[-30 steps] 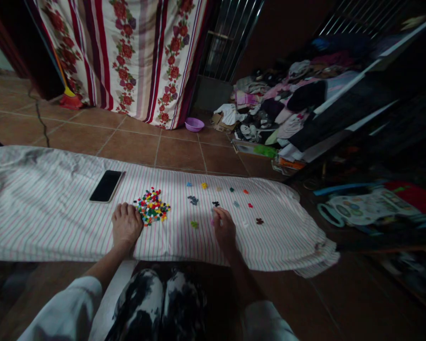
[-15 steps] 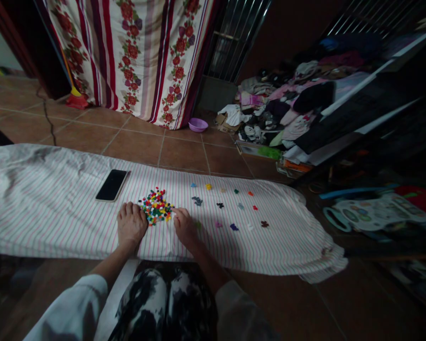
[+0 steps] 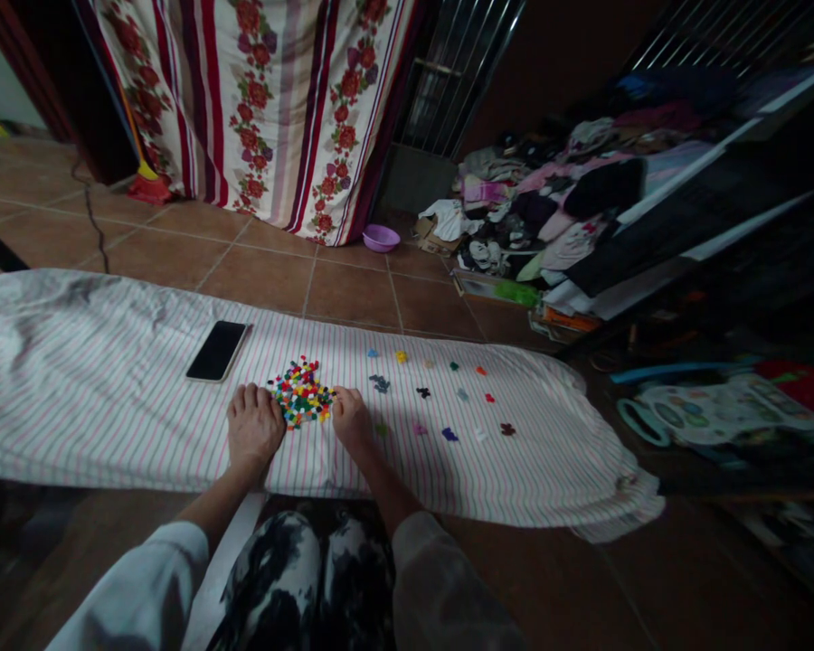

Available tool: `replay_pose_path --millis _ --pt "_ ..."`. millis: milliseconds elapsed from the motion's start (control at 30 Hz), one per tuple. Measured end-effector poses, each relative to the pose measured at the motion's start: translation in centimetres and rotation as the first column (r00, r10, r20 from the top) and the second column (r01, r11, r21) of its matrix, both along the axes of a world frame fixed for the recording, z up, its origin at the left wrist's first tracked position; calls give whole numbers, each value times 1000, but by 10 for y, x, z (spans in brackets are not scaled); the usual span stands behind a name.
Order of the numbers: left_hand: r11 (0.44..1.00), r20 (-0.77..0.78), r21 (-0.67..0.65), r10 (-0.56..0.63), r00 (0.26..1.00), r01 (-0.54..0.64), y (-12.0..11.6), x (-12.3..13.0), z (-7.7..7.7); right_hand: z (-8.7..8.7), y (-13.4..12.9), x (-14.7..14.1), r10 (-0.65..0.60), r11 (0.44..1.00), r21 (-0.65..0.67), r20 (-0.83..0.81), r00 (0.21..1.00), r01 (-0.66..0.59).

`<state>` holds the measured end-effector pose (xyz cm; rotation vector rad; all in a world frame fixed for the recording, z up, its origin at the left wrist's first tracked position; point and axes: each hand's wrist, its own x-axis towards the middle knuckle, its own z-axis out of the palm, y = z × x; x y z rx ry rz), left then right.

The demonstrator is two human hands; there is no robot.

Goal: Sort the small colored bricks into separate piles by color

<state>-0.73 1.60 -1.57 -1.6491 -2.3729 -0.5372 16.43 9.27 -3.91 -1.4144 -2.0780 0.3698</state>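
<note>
The left hand (image 3: pixel 254 425) lies palm-down on striped cloth (image 3: pixel 128 398), fingers extended, with the pile of coloured pieces (image 3: pixel 303 394) at its two o'clock. The right hand (image 3: pixel 352 419) bends its fingers at the pile's three o'clock edge; whether they grip a piece cannot be told.
</note>
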Motion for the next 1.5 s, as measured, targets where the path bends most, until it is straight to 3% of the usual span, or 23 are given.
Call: replay_pose_path --millis 700,1200,1500 --pt "1000 22 11 -5 1000 5 0 0 -1 4 -9 -2 -71 997 -13 -101 992 70" --pt "1000 -2 -18 -14 1000 14 -1 -1 -1 -4 -10 -1 -104 994 -8 -252 962 105" --pt "999 5 -44 -15 1000 16 -2 0 4 10 -5 11 14 1000 -15 -293 956 -19"
